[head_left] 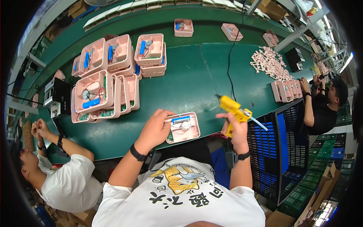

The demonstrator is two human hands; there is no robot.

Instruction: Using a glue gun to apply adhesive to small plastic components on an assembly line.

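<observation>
A shallow pink plastic casing (192, 135) lies on the green bench right in front of me. Inside it are a blue cylindrical battery (181, 120), a round pale part (186, 125) and thin wires; a bit of green circuit board (169, 136) shows at its left side. My left hand (155, 128) is closed on the casing's left edge, fingers over the rim. To the right of the casing, my right hand (238, 131) grips a yellow hot glue gun (231, 106) by its handle. The gun's nozzle points up and left, away from the casing. A pale blue glue stick (259, 123) sticks out of its back.
Stacked pink casings (94, 92) stand at the left. A heap of small pink parts (269, 62) lies at the far right. The gun's black cord (229, 68) crosses the green bench (189, 85). Black crates (280, 151) stand at right. Co-workers sit at left (68, 178) and right (327, 102).
</observation>
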